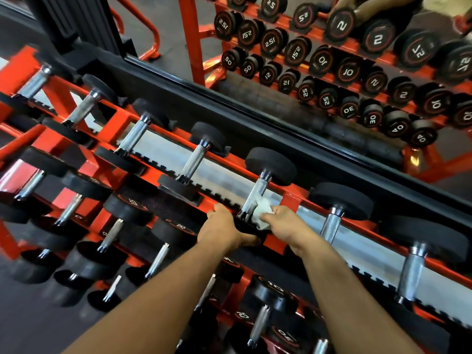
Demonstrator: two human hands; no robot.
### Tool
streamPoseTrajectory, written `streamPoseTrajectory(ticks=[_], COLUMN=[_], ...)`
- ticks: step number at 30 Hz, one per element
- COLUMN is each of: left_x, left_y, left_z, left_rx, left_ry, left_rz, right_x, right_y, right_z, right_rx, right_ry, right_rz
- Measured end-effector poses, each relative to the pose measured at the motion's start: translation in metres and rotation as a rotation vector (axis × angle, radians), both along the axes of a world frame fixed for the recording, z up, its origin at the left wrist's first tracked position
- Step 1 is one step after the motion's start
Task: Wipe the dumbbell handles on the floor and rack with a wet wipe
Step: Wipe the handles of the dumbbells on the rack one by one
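A black dumbbell with a knurled steel handle (256,194) lies on the top tier of a red rack (291,198). My right hand (283,223) pinches a crumpled white wet wipe (263,212) against the lower end of that handle. My left hand (224,229) grips the near black head (246,227) of the same dumbbell, thumb underneath. The far head (270,166) rests against the back rail.
More dumbbells line the top tier on both sides, such as one to the left (194,159) and one to the right (332,224). Lower tiers hold several more (260,325). A mirror (332,60) behind the rack reflects the dumbbells.
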State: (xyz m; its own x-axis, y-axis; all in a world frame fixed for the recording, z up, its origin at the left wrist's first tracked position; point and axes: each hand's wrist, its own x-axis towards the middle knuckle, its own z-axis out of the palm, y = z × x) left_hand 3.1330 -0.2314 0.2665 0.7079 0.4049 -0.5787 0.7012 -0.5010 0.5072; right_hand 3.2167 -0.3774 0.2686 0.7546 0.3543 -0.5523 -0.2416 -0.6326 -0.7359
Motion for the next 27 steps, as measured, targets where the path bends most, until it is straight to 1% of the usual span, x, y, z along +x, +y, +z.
streamPoseTrajectory(ticks=[1,2,4,5,6,7,8,10,12,13,15,16,17,18,20,21,23,25,26,27], left_x=[0.0,0.0,0.0,-0.001,-0.001,-0.001,-0.002,-0.002,-0.002,-0.002,-0.002,-0.004,-0.006,-0.008,-0.013,-0.016,-0.027,-0.043,-0.051,-0.061], left_y=[0.0,0.001,0.001,0.001,0.001,0.001,0.001,0.001,0.002,0.002,0.003,0.004,0.002,0.002,-0.001,-0.004,-0.019,-0.04,-0.05,-0.061], left_z=[0.001,0.001,0.001,0.0,0.0,-0.001,-0.002,-0.004,-0.004,-0.003,-0.001,0.001,0.004,0.005,0.011,0.014,0.023,0.033,0.037,0.041], left_rx=[-0.005,-0.008,-0.009,-0.007,-0.002,0.001,-0.001,-0.014,-0.016,-0.014,-0.003,0.002,0.0,-0.006,-0.025,-0.018,0.094,0.236,0.247,0.183], left_ry=[-0.003,-0.005,-0.012,-0.015,-0.023,-0.032,-0.041,-0.054,-0.062,-0.061,-0.048,-0.041,-0.038,-0.036,-0.048,-0.061,-0.112,-0.269,-0.374,-0.473], left_rz=[0.0,-0.001,0.004,0.012,0.016,0.014,0.01,0.009,0.012,0.008,-0.009,-0.016,-0.024,-0.02,-0.004,-0.006,-0.028,-0.028,-0.029,-0.042], right_x=[0.003,0.006,0.013,0.018,0.022,0.024,0.027,0.031,0.027,0.023,0.016,0.011,0.006,0.0,-0.014,-0.022,-0.043,-0.067,-0.078,-0.092], right_y=[-0.002,-0.001,0.003,0.005,0.005,0.004,0.002,-0.007,-0.017,-0.022,-0.033,-0.038,-0.045,-0.05,-0.06,-0.065,-0.078,-0.091,-0.097,-0.104], right_z=[0.008,0.013,0.014,0.008,-0.001,-0.009,-0.015,-0.02,-0.016,-0.013,-0.007,-0.004,-0.002,0.001,0.011,0.017,0.03,0.046,0.052,0.061], right_rx=[-0.038,-0.074,-0.158,-0.211,-0.277,-0.36,-0.435,-0.488,-0.516,-0.523,-0.534,-0.529,-0.518,-0.484,-0.368,-0.29,-0.12,0.051,0.132,0.207], right_ry=[-0.125,-0.29,-0.717,-0.875,-0.968,-0.991,-0.978,-0.99,-1.033,-1.017,-0.934,-0.908,-0.88,-0.83,-0.655,-0.557,-0.397,-0.279,-0.224,-0.176], right_rz=[0.09,0.168,0.345,0.501,0.701,0.895,1.024,1.12,1.157,1.16,1.107,1.039,0.926,0.766,0.407,0.259,0.034,-0.131,-0.188,-0.233])
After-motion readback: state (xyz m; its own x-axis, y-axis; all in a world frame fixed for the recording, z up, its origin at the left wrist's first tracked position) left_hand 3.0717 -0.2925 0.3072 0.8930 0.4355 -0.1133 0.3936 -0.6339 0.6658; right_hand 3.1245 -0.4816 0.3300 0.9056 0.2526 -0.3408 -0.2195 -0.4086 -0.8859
